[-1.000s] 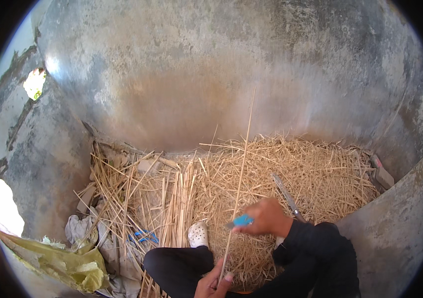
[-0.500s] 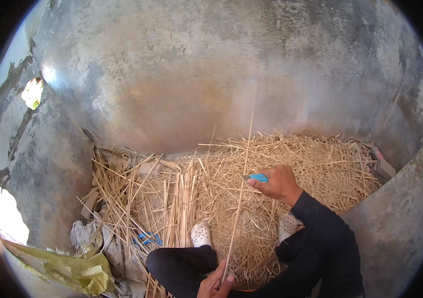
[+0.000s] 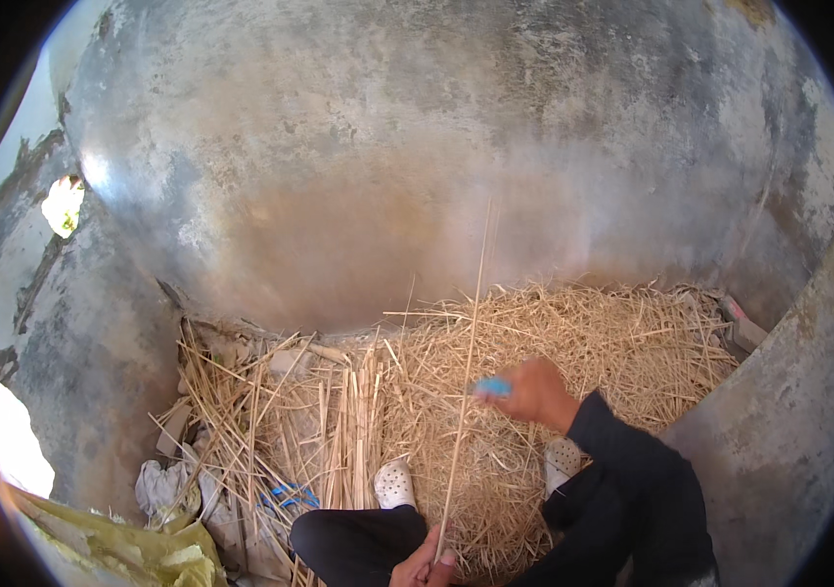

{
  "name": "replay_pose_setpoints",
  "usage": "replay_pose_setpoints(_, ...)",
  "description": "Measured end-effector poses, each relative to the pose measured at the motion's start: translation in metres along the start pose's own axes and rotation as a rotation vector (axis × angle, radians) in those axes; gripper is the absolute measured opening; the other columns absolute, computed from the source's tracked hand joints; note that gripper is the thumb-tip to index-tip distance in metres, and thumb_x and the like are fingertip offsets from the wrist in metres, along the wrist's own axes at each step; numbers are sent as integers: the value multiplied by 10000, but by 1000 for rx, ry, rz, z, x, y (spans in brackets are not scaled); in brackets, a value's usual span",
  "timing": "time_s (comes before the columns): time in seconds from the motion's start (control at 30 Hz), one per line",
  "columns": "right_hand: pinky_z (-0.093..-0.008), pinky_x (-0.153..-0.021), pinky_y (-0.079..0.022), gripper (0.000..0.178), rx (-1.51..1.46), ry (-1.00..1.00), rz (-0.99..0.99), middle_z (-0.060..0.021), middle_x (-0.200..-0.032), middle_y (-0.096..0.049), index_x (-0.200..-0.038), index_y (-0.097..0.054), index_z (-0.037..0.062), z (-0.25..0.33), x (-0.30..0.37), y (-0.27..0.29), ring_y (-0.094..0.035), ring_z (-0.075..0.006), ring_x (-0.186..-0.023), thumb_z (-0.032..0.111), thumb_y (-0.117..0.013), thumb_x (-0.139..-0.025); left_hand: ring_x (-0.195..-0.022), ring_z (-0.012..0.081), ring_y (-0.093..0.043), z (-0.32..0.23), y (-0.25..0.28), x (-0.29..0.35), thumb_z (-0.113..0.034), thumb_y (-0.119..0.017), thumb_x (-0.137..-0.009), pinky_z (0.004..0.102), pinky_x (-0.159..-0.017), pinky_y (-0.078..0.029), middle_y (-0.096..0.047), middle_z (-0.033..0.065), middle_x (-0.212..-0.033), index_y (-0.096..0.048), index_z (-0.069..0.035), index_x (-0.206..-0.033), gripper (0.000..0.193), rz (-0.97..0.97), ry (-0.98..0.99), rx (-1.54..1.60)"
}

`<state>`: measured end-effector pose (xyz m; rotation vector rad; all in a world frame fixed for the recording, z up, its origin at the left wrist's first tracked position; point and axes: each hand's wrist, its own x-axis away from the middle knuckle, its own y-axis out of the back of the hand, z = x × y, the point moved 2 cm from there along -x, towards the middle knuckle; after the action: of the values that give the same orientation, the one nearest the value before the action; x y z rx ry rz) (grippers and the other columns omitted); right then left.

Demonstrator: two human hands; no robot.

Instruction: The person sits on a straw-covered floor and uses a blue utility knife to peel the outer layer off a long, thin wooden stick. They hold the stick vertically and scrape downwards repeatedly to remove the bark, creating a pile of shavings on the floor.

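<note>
My left hand (image 3: 424, 562), at the lower edge, is closed round the near end of a long, thin bamboo strip (image 3: 466, 401). The strip slants away from me, its far tip in front of the wall. My right hand (image 3: 534, 393), blurred by motion, grips a utility knife with a blue handle (image 3: 493, 387). The knife meets the strip around the middle of its length; smear hides the blade, so I cannot tell how deep it touches. Below both hands lies a thick heap of pale shavings (image 3: 612, 342).
Longer split strips (image 3: 353, 411) lie left of the shavings, with a blue object (image 3: 290, 496) among them. A yellowish plastic sheet (image 3: 133, 543) and grey cloth (image 3: 162, 486) lie at the lower left. White clogs (image 3: 395, 484) are on my feet. A concrete wall (image 3: 358, 166) rises ahead.
My right hand has slid the knife along the strip toward me. The left hand keeps its hold. The whole view has shifted slightly, and the strip leans a little more to the left.
</note>
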<state>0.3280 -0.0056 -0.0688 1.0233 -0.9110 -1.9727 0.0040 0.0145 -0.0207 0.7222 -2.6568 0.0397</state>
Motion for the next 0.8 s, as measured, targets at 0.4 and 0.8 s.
replay_pose_setpoints(0.4, -366, -390, -385, 749, 149, 167, 75, -58, -427, -489, -502, -547, 124, 30, 14, -12, -495, -219, -371, 798, -395, -790, -1131, 176, -510, 4, -21, 19, -282, -524, -971, 280, -969, -361, -593, 145, -1191, -476, 72, -1303, 488, 58, -153, 63)
replay_pose_setpoints(0.8, -365, -408, -417, 652, -80, 225, -94, -83, -438, -513, -535, -605, 113, 52, 22, 21, -542, -271, -404, 715, -537, -777, -729, 50, -444, -4, -1, -9, -269, -569, -945, 181, -645, -354, -549, -28, -861, -451, 45, -1343, 520, -153, -178, 209)
